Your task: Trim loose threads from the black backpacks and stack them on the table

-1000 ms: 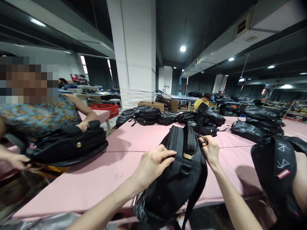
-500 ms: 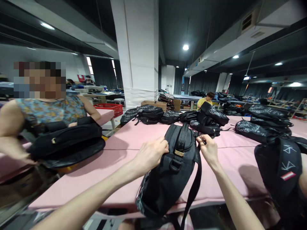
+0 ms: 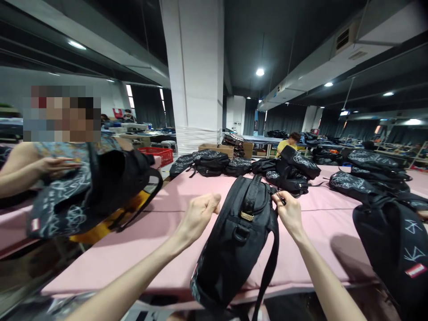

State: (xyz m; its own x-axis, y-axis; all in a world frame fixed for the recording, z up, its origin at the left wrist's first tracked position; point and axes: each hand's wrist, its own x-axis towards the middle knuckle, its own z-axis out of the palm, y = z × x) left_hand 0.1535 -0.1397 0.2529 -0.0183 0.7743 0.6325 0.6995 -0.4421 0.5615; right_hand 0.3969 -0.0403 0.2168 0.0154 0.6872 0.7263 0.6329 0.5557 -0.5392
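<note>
Fingers of both hands pinch shut on the black backpack (image 3: pixel 239 236), left hand (image 3: pixel 197 214), right hand (image 3: pixel 289 213).

Both bare forearms reach forward from the bottom of the view and converge toward the middle. The left arm runs up from the lower left, long and nearly straight, its wrist in line with the forearm. The left hand (image 3: pixel 199 211) is curled into a loose fist, knuckles up, thumb tucked against the forefinger. The right arm rises from the lower right at a steeper slant, and its wrist bends slightly inward. The right hand (image 3: pixel 289 213) is closed too, its fingertips pinched together at the top, back of the hand toward the camera.
</note>
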